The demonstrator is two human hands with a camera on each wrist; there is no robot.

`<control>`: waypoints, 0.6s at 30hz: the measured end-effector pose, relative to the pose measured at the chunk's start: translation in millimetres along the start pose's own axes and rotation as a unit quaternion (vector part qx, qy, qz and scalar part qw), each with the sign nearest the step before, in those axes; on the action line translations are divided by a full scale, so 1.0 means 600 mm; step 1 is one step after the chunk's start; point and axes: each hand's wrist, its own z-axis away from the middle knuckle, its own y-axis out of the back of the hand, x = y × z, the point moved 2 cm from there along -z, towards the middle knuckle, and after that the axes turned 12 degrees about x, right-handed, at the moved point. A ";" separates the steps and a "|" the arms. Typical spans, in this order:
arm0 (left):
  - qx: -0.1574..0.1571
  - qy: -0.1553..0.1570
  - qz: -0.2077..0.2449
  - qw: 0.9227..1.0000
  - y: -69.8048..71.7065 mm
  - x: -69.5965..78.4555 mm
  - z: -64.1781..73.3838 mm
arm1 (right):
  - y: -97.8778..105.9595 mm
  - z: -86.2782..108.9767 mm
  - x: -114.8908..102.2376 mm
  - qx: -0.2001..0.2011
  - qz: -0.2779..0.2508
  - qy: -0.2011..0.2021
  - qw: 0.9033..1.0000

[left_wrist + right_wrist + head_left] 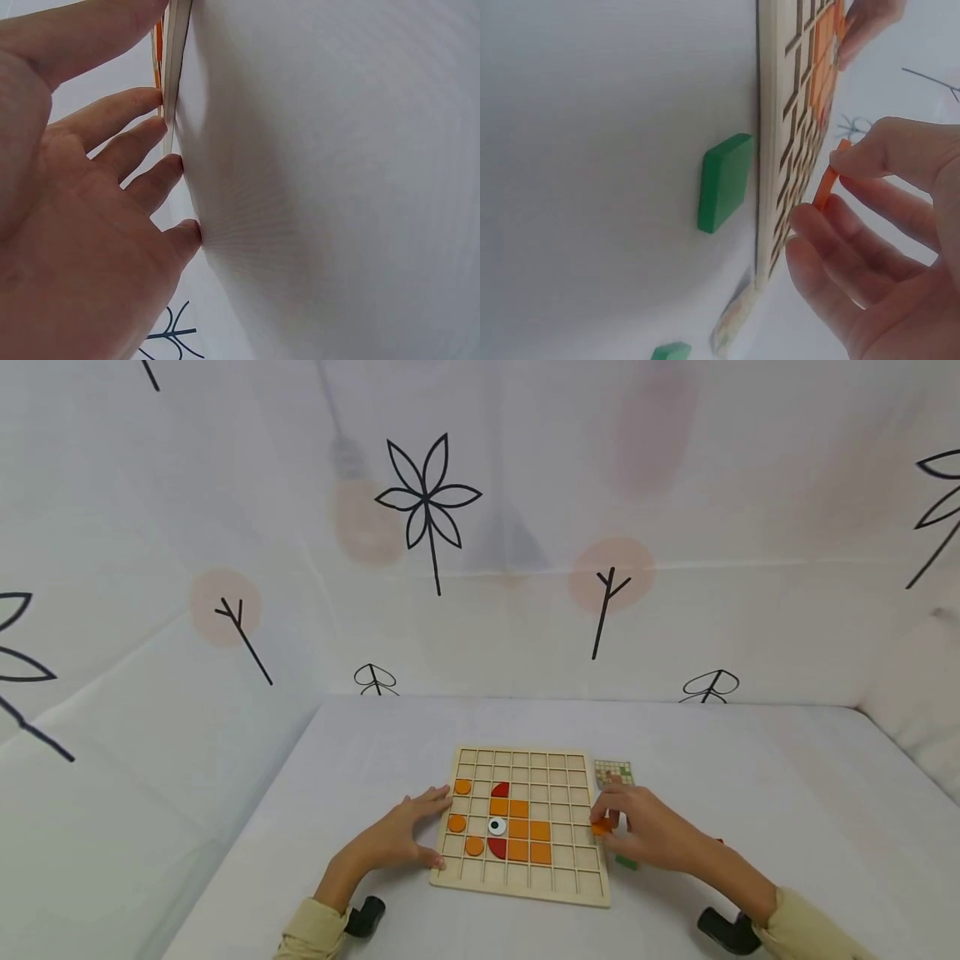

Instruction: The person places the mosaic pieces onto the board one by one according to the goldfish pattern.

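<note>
A wooden grid board (491,874) lies on the white table. In its cells are several orange square tiles (540,831), three orange round discs (462,787), two red quarter-round tiles (500,790) and one eye disc (497,826). My left hand (401,833), fingers spread and extended, touches the board's left edge with fingertips and thumb. At the right edge, my right hand (651,828) pinches a flat orange tile (829,182) between thumb and fingers, held above the board's edge. The tile's full outline is partly hidden by the fingers.
A small pattern card (613,772) lies beside the board's upper right corner. Green square tiles (726,182) lie on the table right of the board, and a red bit (720,840) shows behind the right wrist. White patterned cloth (525,635) stands behind the table.
</note>
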 end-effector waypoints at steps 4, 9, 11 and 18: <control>-0.002 0.001 0.001 1.000 0.001 0.001 0.001 | -0.011 -0.013 -0.004 0.001 0.007 0.002 1.000; -0.002 0.005 0.004 1.000 0.001 0.003 0.001 | -0.026 -0.029 -0.009 0.003 0.026 0.002 1.000; -0.002 0.007 0.005 1.000 0.001 0.003 0.001 | -0.033 -0.036 -0.010 0.002 0.034 0.000 0.999; -0.003 0.011 0.000 1.000 0.001 0.002 0.000 | -0.058 -0.058 -0.009 0.001 0.039 -0.010 0.999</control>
